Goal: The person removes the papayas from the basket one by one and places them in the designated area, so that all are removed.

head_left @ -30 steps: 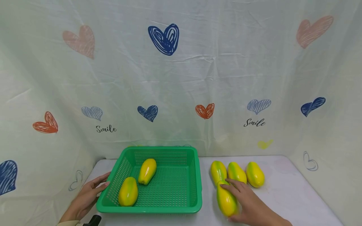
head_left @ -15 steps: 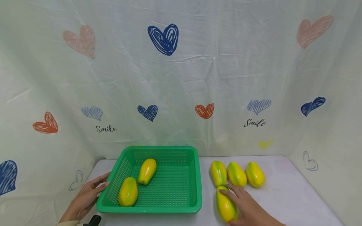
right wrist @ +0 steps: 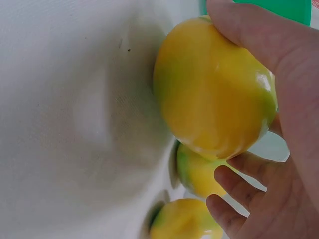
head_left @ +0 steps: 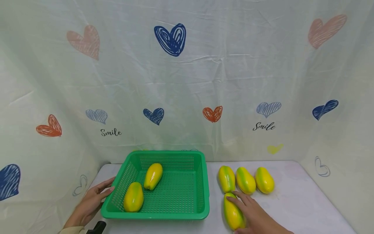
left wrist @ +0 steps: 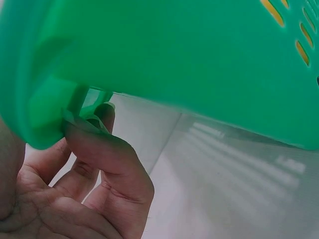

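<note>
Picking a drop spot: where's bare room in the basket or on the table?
Basket: right half, between its two fruits and the right wall. Table: right of the rightmost fruit. Crowded: the basket's left half; the table's four-fruit cluster, where the right hand grips the front fruit.

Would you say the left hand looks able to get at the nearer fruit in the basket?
Probably yes: the left hand grips the side of the basket closest to the nearer fruit, and the open top leaves the way free. It would likely have to let go first.
</note>
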Motion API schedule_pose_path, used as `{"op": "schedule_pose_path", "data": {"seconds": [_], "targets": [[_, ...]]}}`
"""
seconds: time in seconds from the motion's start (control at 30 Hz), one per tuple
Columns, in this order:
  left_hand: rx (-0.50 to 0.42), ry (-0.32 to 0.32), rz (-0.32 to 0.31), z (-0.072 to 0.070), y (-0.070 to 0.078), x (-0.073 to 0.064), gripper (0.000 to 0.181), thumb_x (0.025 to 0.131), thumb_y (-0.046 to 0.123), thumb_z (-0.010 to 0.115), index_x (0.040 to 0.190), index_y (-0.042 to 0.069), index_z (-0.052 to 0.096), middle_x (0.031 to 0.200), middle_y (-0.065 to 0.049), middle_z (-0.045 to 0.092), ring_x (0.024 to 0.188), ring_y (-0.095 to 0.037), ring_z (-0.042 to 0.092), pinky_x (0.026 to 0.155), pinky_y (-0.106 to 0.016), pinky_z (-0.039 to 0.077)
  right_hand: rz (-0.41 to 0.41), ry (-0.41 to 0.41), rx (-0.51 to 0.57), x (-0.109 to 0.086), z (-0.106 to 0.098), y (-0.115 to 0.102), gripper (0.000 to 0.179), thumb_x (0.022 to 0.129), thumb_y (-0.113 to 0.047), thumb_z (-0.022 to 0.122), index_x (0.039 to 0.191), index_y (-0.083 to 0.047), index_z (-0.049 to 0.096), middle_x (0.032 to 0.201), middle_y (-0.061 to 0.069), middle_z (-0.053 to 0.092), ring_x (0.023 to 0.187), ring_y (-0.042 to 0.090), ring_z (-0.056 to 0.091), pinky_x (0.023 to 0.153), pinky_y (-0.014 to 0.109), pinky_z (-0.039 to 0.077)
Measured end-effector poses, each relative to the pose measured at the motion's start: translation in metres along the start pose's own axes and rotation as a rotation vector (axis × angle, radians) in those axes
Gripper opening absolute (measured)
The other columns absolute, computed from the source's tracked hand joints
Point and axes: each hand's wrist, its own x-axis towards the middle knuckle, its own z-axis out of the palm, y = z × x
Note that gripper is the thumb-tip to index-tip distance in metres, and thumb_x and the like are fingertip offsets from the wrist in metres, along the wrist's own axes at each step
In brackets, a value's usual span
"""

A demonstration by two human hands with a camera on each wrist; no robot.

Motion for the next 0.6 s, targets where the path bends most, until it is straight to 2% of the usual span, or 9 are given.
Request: {"op": "schedule_pose_path", "data": {"seconds": [0.6], "targets": [[-0.002,-0.015,0.017,-0.0006,-0.0002,-0.0016,0.071,0.090,0.033,0.061,0.144,0.002,0.028,0.138,-0.023,0.032,0.101,-0.018,0.052,0.083,-0.040,0.051,0.059,-0.027,0.032,0.0055,0.0039,0.0012,0.092,0.066,-0.056,0.075,0.143,-0.029,0.032,0.145,0.009,0.027,0.125,0.030,0.034,0.093,0.059,0.038]]}}
